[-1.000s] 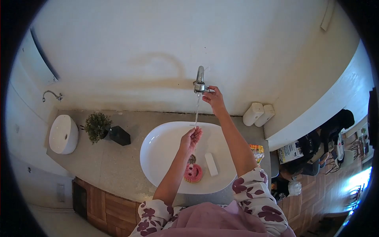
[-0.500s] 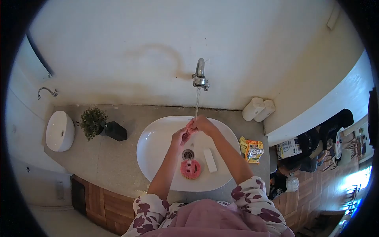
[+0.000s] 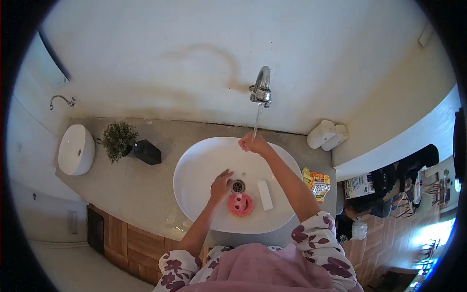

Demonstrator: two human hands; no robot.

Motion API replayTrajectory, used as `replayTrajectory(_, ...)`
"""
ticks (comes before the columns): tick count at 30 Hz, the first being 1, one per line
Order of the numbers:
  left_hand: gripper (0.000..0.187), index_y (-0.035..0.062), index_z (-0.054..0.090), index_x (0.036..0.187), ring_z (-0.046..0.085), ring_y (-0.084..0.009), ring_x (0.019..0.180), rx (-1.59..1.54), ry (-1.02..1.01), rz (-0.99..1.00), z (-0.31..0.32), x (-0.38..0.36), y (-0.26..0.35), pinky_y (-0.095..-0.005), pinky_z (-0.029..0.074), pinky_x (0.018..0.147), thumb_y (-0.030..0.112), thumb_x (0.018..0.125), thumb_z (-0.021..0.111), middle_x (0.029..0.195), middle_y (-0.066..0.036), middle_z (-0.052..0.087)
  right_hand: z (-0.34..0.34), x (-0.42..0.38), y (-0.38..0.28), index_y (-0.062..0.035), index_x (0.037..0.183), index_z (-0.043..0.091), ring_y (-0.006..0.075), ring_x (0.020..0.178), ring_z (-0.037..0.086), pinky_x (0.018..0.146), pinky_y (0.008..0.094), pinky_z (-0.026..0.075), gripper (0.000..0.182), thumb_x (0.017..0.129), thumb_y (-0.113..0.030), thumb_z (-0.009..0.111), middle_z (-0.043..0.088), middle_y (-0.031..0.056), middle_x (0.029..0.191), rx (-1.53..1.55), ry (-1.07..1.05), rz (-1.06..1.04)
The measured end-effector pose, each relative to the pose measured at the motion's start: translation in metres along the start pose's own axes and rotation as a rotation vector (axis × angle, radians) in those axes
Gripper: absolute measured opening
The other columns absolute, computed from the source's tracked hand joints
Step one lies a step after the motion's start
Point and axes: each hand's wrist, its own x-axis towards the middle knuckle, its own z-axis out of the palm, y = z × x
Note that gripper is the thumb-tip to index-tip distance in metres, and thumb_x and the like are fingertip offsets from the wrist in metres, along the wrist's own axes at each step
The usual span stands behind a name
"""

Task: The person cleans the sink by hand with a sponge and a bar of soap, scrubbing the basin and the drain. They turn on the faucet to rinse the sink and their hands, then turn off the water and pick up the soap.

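Note:
Water runs from the wall-mounted metal tap [image 3: 261, 90] onto my right hand [image 3: 252, 142], whose fingers are curled together under the stream; whether it holds anything is hidden. Lower in the white basin [image 3: 194, 160], my left hand [image 3: 222, 185] hovers left of the drain [image 3: 238, 186], fingers apart and holding nothing. A round pink sponge with a face [image 3: 240, 204] lies just below the drain. To its right rests a white rectangular block [image 3: 265, 195].
A yellow-orange packet [image 3: 319, 186] lies right of the basin, with two white containers [image 3: 321, 134] behind it. Farther left stand a potted plant [image 3: 118, 141], a dark pot [image 3: 147, 152] and a second basin [image 3: 77, 150]. A person's dark clothing [image 3: 345, 226] shows at right.
My hands have separated. The left has moved down toward the drain with its fingers apart, while the right stays under the running water. The view has shifted slightly.

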Motion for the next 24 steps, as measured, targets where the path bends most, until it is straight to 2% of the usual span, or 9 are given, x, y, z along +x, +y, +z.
replayTrajectory(2, 0.036, 0.0099, 0.06, 0.122, 0.052, -0.0304, 0.122, 0.136, -0.042, 0.03, 0.0, -0.007, 0.002, -0.0397, 0.045, 0.1, 0.013, 0.087, 0.055, 0.136, -0.016, 0.051, 0.003, 0.001, -0.004, 0.0042, 0.093, 0.07, 0.0163, 0.069, 0.064, 0.068, 0.0308, 0.055, 0.028, 0.091, -0.017, 0.052, 0.067, 0.0094, 0.077, 0.099, -0.012, 0.086)
replayTrajectory(4, 0.042, 0.0079, 0.055, 0.128, 0.045, -0.0336, 0.129, 0.283, -0.134, 0.08, 0.0, -0.009, 0.002, -0.0402, 0.04, 0.105, 0.014, 0.087, 0.055, 0.142, -0.02, 0.043, 0.007, 0.005, -0.02, 0.0033, 0.1, 0.068, 0.0169, 0.078, 0.065, 0.074, 0.0315, 0.055, 0.027, 0.091, -0.019, 0.055, 0.068, 0.0102, 0.085, 0.589, -0.058, 0.185)
replayTrajectory(8, 0.045, 0.0048, 0.053, 0.13, 0.042, -0.0373, 0.131, 0.29, -0.165, 0.104, -0.004, -0.014, -0.001, -0.041, 0.036, 0.108, 0.015, 0.086, 0.055, 0.142, -0.025, 0.04, 0.008, -0.005, -0.046, 0.0034, 0.104, 0.066, 0.0174, 0.084, 0.065, 0.079, 0.0322, 0.055, 0.028, 0.091, -0.019, 0.057, 0.067, 0.0112, 0.094, 0.727, -0.029, 0.076)
replayTrajectory(11, 0.047, 0.0036, 0.051, 0.131, 0.041, -0.0374, 0.131, 0.296, -0.166, 0.084, -0.01, -0.024, -0.007, -0.0414, 0.036, 0.108, 0.017, 0.086, 0.056, 0.142, -0.026, 0.039, 0.007, -0.016, -0.022, 0.0049, 0.107, 0.063, 0.0193, 0.086, 0.065, 0.082, 0.0344, 0.054, 0.03, 0.09, -0.02, 0.059, 0.066, 0.0132, 0.099, 0.783, 0.042, 0.051)
replayTrajectory(13, 0.049, 0.0033, 0.05, 0.132, 0.04, -0.038, 0.132, 0.282, -0.182, 0.065, -0.014, -0.027, -0.013, -0.0418, 0.035, 0.109, 0.02, 0.086, 0.057, 0.142, -0.026, 0.039, 0.006, -0.022, 0.002, 0.0076, 0.107, 0.061, 0.023, 0.089, 0.065, 0.084, 0.0373, 0.054, 0.032, 0.09, -0.02, 0.058, 0.065, 0.0155, 0.1, 0.843, -0.032, 0.19)
replayTrajectory(17, 0.051, 0.0032, 0.05, 0.132, 0.04, -0.0382, 0.132, 0.356, -0.235, 0.089, -0.02, -0.031, -0.019, -0.0419, 0.036, 0.108, 0.022, 0.086, 0.058, 0.143, -0.026, 0.039, 0.013, -0.03, 0.007, 0.0111, 0.111, 0.057, 0.0272, 0.093, 0.065, 0.087, 0.0409, 0.054, 0.035, 0.091, -0.018, 0.057, 0.064, 0.0194, 0.103, 0.864, 0.017, 0.329)
replayTrajectory(20, 0.052, 0.0031, 0.05, 0.132, 0.039, -0.0383, 0.132, 0.393, -0.269, 0.088, -0.021, -0.025, -0.015, -0.0418, 0.036, 0.108, 0.025, 0.086, 0.059, 0.143, -0.026, 0.038, 0.025, -0.019, -0.02, 0.0126, 0.114, 0.054, 0.0305, 0.1, 0.064, 0.092, 0.0418, 0.053, 0.036, 0.093, -0.016, 0.053, 0.062, 0.0233, 0.109, 1.055, 0.017, 0.212)
replayTrajectory(22, 0.053, 0.0032, 0.049, 0.133, 0.039, -0.038, 0.133, 0.373, -0.268, 0.101, -0.021, -0.022, -0.013, -0.0414, 0.036, 0.108, 0.026, 0.087, 0.059, 0.143, -0.026, 0.038, 0.025, -0.012, -0.051, 0.0125, 0.118, 0.052, 0.0324, 0.106, 0.061, 0.097, 0.0417, 0.05, 0.037, 0.095, -0.017, 0.049, 0.06, 0.025, 0.114, 1.353, -0.124, 0.195)
replayTrajectory(24, 0.052, 0.0034, 0.049, 0.133, 0.039, -0.0377, 0.132, 0.391, -0.256, 0.096, -0.023, -0.025, -0.014, -0.0413, 0.036, 0.108, 0.027, 0.087, 0.059, 0.143, -0.026, 0.038, 0.029, -0.008, -0.062, 0.0126, 0.119, 0.052, 0.0328, 0.108, 0.06, 0.099, 0.0414, 0.048, 0.038, 0.096, -0.017, 0.047, 0.059, 0.0252, 0.114, 1.386, -0.091, 0.154)
